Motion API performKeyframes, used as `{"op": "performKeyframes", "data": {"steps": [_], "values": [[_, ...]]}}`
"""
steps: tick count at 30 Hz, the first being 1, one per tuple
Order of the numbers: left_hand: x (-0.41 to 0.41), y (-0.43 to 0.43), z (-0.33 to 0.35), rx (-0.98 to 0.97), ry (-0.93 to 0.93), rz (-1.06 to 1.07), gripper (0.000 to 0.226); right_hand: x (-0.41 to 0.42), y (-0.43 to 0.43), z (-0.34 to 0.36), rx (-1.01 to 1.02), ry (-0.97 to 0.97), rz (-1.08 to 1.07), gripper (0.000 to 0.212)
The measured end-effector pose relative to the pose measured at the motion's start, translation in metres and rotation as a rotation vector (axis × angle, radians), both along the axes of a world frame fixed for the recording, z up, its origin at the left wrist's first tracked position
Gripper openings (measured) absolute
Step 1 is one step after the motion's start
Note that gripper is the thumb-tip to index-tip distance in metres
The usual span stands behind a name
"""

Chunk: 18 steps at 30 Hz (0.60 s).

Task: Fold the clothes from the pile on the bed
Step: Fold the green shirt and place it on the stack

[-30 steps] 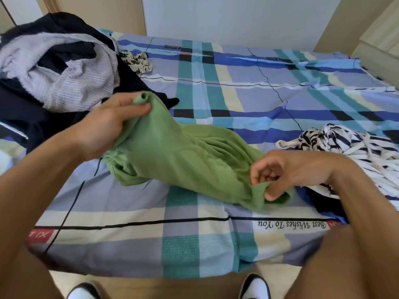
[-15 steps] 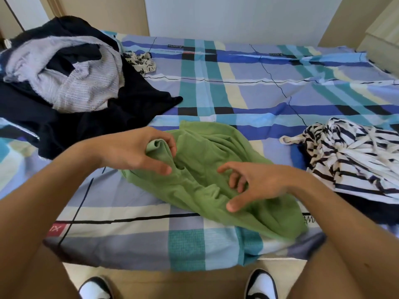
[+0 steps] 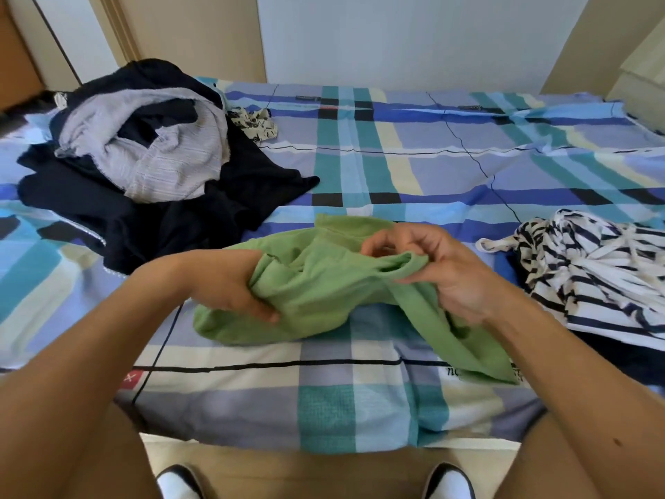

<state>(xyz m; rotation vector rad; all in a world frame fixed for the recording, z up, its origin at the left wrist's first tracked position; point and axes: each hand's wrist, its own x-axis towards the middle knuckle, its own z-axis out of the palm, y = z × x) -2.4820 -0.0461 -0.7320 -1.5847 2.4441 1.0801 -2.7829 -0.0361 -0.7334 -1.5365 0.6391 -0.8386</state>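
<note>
- Far left, beyond the left hand and well apart from it: the pile of dark clothes, topped by a pale grey ribbed garment, heaped unfolded on the checked bed.
- Left hand: fingers curled round a bunched fold of the green garment, thumb lying along the near side of the bunch.
- Between the two hands: green garment, crumpled and not yet spread flat, gathered at both grips and sagging onto the bed beneath.
- Right hand: thumb and forefinger pinching a rolled rim of the green cloth, other fingers loosely bent above it. Rim probably an opening, though neck, sleeve or hem impossible to tell.
- Long axis judged as slanting from the far side of the left hand, through both grips, to a loose tail trailing nearer than the right hand toward the bed's near edge. Top and bottom ends not distinguishable.
- Right of the right hand, near but not touching: black-and-white striped garment, loosely laid over something dark.
- Step in hand, by the look of it: sorting out the green garment's edges before any fold.
- Next move likely to call for finding matching corners, shaking the cloth out and laying it flat on the bed in front of both hands.
</note>
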Motion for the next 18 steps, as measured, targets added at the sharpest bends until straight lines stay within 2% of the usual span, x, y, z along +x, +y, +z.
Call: {"op": "performKeyframes", "data": {"steps": [3,5,7,10,12,14,15,18], "values": [[-0.005,0.002,0.016,-0.118,0.344,0.113,0.009,-0.009,-0.008,0.002,0.025,-0.008,-0.24,0.041],[-0.007,-0.002,0.033,-0.153,0.555,0.236,0.02,-0.01,-0.016,0.003,0.025,0.07,-0.401,0.028],[-0.012,-0.007,0.052,-0.174,0.69,0.293,0.024,-0.008,-0.021,0.003,0.014,0.168,-0.527,0.017],[-0.028,-0.021,0.081,-0.258,0.744,0.327,0.012,0.0,-0.019,0.001,0.073,0.125,-0.538,0.006],[-0.039,-0.034,0.102,-0.297,0.751,0.371,0.01,0.004,-0.013,-0.003,0.058,0.112,-0.426,0.032],[-0.046,-0.048,0.124,-0.345,0.734,0.418,0.01,0.006,-0.006,-0.004,-0.009,0.265,-0.306,0.054],[-0.048,-0.055,0.137,-0.38,0.709,0.439,0.01,0.005,-0.004,-0.004,-0.056,0.381,-0.285,0.054],[-0.047,-0.074,0.171,-0.495,0.632,0.501,0.01,-0.01,-0.007,-0.005,-0.168,0.652,-0.381,0.033]]}}
